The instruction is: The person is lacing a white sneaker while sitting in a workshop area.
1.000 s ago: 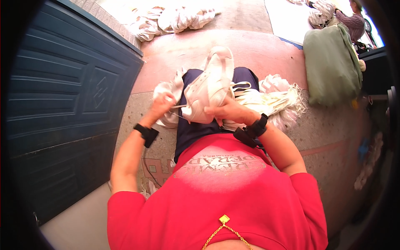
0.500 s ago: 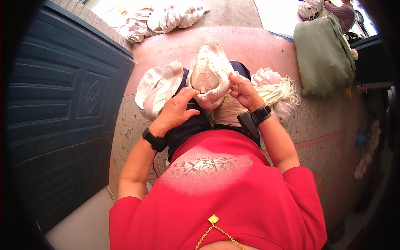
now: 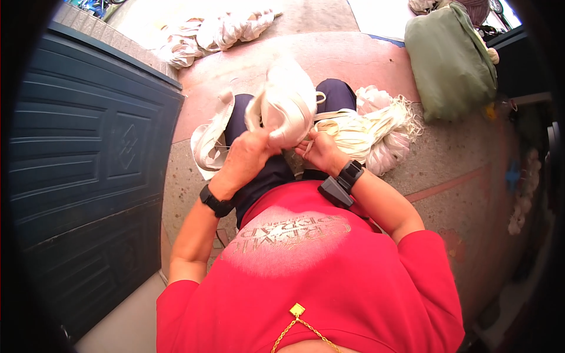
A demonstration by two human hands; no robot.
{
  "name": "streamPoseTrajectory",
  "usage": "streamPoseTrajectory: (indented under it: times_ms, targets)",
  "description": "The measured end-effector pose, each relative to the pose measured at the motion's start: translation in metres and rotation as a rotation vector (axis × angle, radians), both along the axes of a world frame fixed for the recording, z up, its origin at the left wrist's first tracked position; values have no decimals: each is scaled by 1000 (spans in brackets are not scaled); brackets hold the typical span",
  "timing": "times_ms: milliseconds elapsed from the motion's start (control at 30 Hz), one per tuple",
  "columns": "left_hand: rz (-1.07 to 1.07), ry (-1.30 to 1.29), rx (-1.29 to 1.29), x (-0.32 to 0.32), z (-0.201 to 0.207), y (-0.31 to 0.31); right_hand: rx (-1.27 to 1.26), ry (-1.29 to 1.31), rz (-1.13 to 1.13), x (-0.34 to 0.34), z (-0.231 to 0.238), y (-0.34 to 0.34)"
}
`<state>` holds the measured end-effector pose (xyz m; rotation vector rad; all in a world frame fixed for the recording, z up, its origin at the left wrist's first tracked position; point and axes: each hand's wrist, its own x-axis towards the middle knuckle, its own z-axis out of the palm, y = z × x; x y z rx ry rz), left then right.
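A white shoe upper [image 3: 291, 106] is held up over my lap, turned so its smooth outer side shows. My left hand [image 3: 250, 156] is closed on its near left edge. Just right of that edge, my right hand [image 3: 323, 152] has its fingers curled in a pinch, palm partly up; what sits between them is too small to make out. A cream lace loop [image 3: 321, 97] sticks out at the upper's right side. Beside my right thigh lies a bundle of cream laces [image 3: 368, 132]. More white shoe uppers [image 3: 209, 144] rest by my left leg.
A dark blue panelled door [image 3: 88, 141] stands close on the left. Ahead on the floor are bundles of white pieces [image 3: 235, 32]. A large green sack [image 3: 450, 65] stands at the far right.
The shoe upper has been turned over, from its open inside showing to its outer side. My right hand has moved down and left, toward my left hand.
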<state>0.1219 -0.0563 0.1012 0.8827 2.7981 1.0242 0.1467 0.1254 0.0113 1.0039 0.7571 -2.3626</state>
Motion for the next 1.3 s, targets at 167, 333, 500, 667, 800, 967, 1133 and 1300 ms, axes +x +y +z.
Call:
streamPoseTrajectory:
  times_ms: [167,333,500,667,800,967,1133,1300]
  targets:
    - [-270,5,-296,5,-2,8,1,50,-156,10,-3,5]
    - [-181,121,-486,9,-29,20,373,222,13,14,36,37]
    - [-154,177,-552,13,-32,42,1413,697,375,-12,28,30]
    - [-121,242,-564,14,-69,42,1690,664,714,-33,17,2]
    - [-190,169,-519,14,-81,30,1728,715,720,-23,15,-2]
    - [-290,13,-628,10,-62,36,1361,781,309,-51,-5,10]
    - [-221,215,-274,-22,-16,18,1062,720,161,-84,111,41]
    - [288,-1067,709,-56,2,13,810,902,66,-80,167,37]
